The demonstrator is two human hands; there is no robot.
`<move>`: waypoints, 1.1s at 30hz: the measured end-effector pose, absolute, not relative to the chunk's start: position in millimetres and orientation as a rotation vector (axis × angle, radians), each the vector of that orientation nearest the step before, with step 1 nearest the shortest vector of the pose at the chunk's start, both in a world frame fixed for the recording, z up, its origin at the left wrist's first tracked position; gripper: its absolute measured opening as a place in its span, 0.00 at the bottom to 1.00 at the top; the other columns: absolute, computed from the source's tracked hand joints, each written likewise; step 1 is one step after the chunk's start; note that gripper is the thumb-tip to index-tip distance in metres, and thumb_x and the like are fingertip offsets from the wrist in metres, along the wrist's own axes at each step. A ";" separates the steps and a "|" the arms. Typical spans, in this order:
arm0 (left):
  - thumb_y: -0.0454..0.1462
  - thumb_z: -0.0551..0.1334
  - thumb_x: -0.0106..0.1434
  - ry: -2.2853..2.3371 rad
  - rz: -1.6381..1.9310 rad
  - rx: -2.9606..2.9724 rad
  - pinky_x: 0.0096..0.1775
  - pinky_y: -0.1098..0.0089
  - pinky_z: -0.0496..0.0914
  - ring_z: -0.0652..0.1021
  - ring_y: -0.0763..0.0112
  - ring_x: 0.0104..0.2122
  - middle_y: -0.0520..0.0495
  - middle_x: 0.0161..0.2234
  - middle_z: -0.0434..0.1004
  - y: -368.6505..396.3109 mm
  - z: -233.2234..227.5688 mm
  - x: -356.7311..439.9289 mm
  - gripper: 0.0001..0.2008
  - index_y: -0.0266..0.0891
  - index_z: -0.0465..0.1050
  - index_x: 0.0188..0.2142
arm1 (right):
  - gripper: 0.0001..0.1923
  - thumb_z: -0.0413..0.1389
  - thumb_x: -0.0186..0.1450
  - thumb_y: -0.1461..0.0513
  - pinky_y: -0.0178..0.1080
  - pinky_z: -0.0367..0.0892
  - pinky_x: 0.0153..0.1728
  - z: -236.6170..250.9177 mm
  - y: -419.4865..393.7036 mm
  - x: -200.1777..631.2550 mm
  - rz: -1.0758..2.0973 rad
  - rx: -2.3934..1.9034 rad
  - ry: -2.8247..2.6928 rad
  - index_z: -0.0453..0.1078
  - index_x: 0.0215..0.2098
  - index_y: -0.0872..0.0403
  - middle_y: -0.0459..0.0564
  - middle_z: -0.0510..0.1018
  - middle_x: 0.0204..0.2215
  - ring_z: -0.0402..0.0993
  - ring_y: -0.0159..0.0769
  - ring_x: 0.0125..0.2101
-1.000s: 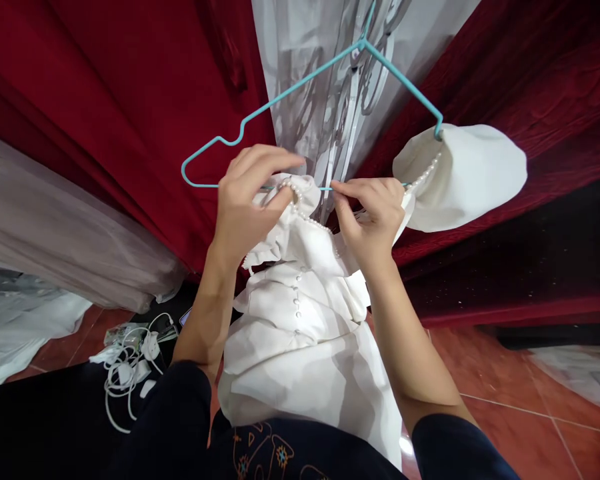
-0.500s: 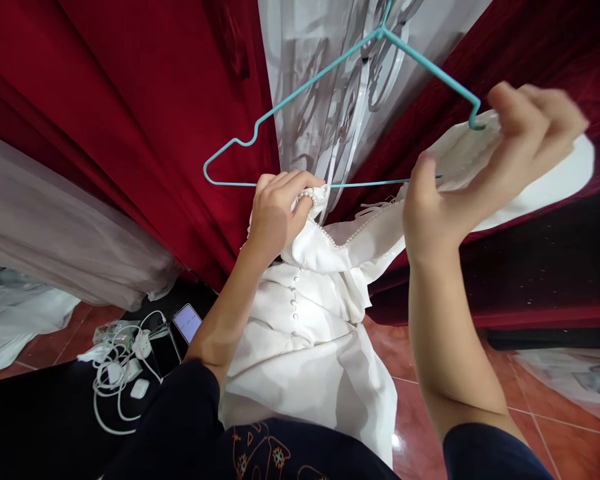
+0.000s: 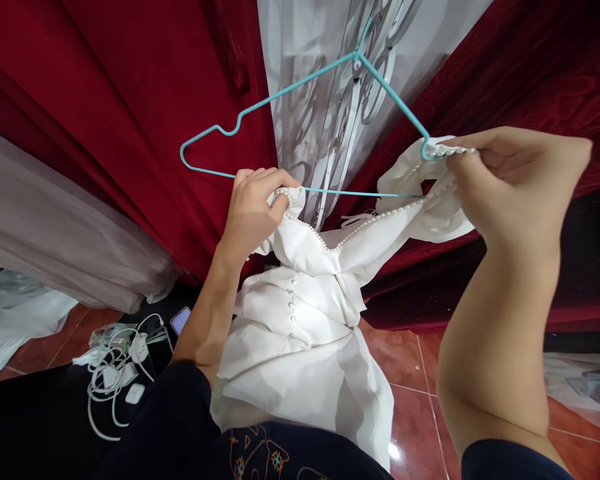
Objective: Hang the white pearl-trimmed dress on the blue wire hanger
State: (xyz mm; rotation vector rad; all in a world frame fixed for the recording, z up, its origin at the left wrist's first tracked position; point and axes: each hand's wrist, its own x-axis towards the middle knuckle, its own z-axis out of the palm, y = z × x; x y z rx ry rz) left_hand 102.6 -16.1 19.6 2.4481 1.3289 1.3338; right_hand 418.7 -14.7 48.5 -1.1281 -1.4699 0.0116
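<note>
Red curtains (image 3: 130, 100) fill the background behind a white dress (image 3: 305, 333), which hangs down the centre over the red tiled floor (image 3: 410, 373), its pearl-trimmed neckline stretched between both hands. A teal wire hanger (image 3: 300, 113) sits above it, right end tucked into the dress shoulder. Left hand (image 3: 253, 213) is closed, gripping the neckline's left end just under the hanger bar; right hand (image 3: 510, 180) pinches the pearl edge at the hanger's right tip.

White pearl-trimmed garment (image 3: 305, 313), one shoulder on turquoise wire hanger (image 3: 300, 90), other shoulder bunched below the bar
</note>
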 end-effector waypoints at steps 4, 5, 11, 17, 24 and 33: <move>0.27 0.59 0.65 1.323 1.308 2.447 0.56 0.57 0.67 0.81 0.60 0.42 0.52 0.41 0.86 -18.6 22.6 100.8 0.15 0.43 0.82 0.42 | 0.17 0.56 0.59 0.80 0.35 0.58 0.25 31.9 24.4 439.8 0.107 -1.110 -1.162 0.83 0.29 0.61 0.52 0.82 0.23 0.72 0.25 0.21; 0.28 0.59 0.65 1.320 1.307 2.443 0.56 0.57 0.67 0.81 0.60 0.42 0.52 0.41 0.86 -18.9 22.1 102.2 0.14 0.43 0.82 0.41 | 0.17 0.55 0.59 0.80 0.36 0.57 0.25 21.5 36.9 449.9 0.065 -1.084 -1.080 0.82 0.27 0.60 0.51 0.81 0.22 0.71 0.26 0.21; 0.27 0.59 0.65 1.337 1.328 2.362 0.56 0.58 0.69 0.81 0.59 0.46 0.51 0.43 0.87 -20.3 16.9 115.9 0.15 0.43 0.82 0.43 | 0.09 0.56 0.63 0.68 0.46 0.67 0.37 -61.5 60.3 496.9 -0.417 -0.820 -0.834 0.79 0.32 0.52 0.50 0.79 0.29 0.75 0.38 0.33; 0.26 0.61 0.66 1.306 1.368 2.307 0.56 0.59 0.70 0.80 0.60 0.45 0.52 0.43 0.86 -17.2 10.9 125.5 0.15 0.43 0.83 0.44 | 0.13 0.59 0.67 0.53 0.48 0.65 0.32 -71.5 -9.4 431.6 -0.567 -0.710 -0.962 0.84 0.40 0.49 0.53 0.77 0.30 0.73 0.41 0.30; 0.26 0.61 0.66 1.228 1.415 2.286 0.56 0.59 0.70 0.80 0.61 0.46 0.51 0.42 0.86 -14.4 1.7 129.1 0.15 0.43 0.83 0.44 | 0.21 0.56 0.68 0.67 0.48 0.78 0.53 -20.2 -35.0 365.8 -0.053 -0.866 -1.703 0.81 0.55 0.48 0.51 0.85 0.49 0.83 0.41 0.50; 0.33 0.65 0.58 1.120 2.193 2.315 0.42 0.62 0.74 0.79 0.63 0.39 0.46 0.40 0.78 -36.2 -15.3 99.8 0.11 0.41 0.81 0.41 | 0.19 0.54 0.65 0.74 0.40 0.75 0.43 -27.2 -33.7 348.0 -0.028 -0.793 -1.479 0.82 0.42 0.49 0.46 0.84 0.38 0.81 0.34 0.41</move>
